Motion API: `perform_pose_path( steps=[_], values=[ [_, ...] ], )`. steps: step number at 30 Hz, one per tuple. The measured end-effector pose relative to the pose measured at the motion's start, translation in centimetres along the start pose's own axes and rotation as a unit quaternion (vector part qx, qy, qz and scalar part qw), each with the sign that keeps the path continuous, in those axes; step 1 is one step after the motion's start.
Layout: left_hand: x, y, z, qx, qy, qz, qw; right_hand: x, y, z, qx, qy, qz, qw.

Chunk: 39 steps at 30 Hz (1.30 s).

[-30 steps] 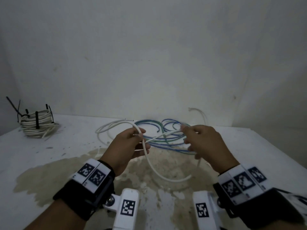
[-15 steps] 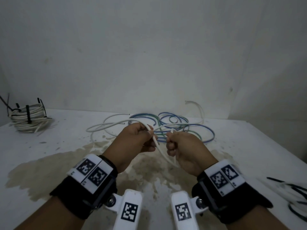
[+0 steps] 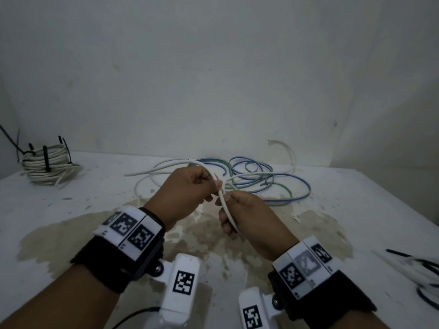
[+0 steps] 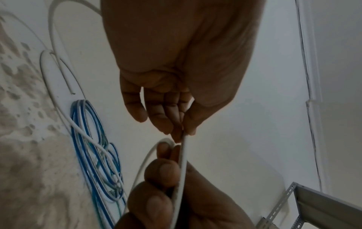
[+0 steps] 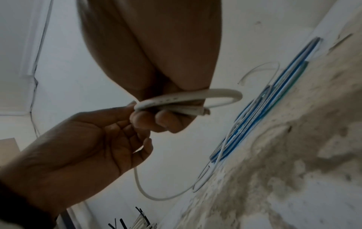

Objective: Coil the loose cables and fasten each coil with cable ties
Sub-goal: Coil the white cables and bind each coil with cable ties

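Coiling, first turn: forming the opening loop of the thin white round-sheathed cable [image 3: 226, 210], judged from the single small bend held between both hands. Left hand [image 3: 187, 188] pinching the cable between thumb and fingertips, grip pressed together on the top of the bend. Right hand [image 3: 247, 214] just below and touching distance away, fingers curled round the same cable, its cut end lying across the fingers [image 5: 149, 119] in the right wrist view. Cable raised above the stained white surface [image 3: 356, 210], the rest trailing back to the loose heap of blue, green and white cables [image 3: 261, 179] behind the hands.

Next move, likely: drawing more slack from the heap, laying a second turn beside the first, keeping the pinch firm so the stiff loop cannot spring open.

Already tied: pale cable coil with black ties [image 3: 47, 165], far left. Loose black cable ties [image 3: 413, 260] at the right edge, well apart from the hands.
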<state>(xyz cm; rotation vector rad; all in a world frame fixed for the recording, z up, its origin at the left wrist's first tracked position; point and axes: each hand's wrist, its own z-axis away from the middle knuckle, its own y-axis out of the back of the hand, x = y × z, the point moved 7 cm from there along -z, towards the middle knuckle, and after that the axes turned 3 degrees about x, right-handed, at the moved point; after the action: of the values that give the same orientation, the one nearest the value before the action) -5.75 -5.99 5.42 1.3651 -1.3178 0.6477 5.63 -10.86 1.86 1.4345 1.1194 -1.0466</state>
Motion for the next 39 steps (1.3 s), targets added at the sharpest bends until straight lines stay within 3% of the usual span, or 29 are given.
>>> perform_pose_path(
  steps=[7, 11, 14, 18, 25, 34, 39],
  values=[
    [1.7, 0.4, -0.4, 0.014, -0.034, -0.080, 0.996, -0.5, -0.2, -0.1, 0.015, 0.016, -0.031, 0.999],
    [2.8, 0.1, -0.5, -0.022, -0.059, -0.176, 0.982, -1.8, 0.4, -0.6, 0.036, 0.074, 0.066, 0.994],
    [3.4, -0.1, -0.4, -0.036, -0.074, -0.205, 0.975, -2.1, 0.5, -0.7, 0.037, 0.077, 0.091, 0.992],
    [4.4, 0.4, -0.8, -0.025, -0.089, -0.218, 0.972, -1.5, 0.0, -0.8, 0.019, 0.028, -0.018, 0.999],
    [5.4, 0.9, -2.2, -0.027, -0.082, -0.280, 0.956, -1.5, -1.0, -1.2, -0.031, -0.028, -0.170, 0.984],
    [5.1, 2.0, -3.0, -0.008, -0.055, -0.184, 0.981, -2.5, -1.1, -1.0, -0.082, -0.006, -0.220, 0.972],
    [5.0, 2.4, -3.4, 0.025, -0.046, -0.129, 0.990, -2.5, -0.4, -1.0, -0.088, -0.008, -0.195, 0.977]
  ],
)
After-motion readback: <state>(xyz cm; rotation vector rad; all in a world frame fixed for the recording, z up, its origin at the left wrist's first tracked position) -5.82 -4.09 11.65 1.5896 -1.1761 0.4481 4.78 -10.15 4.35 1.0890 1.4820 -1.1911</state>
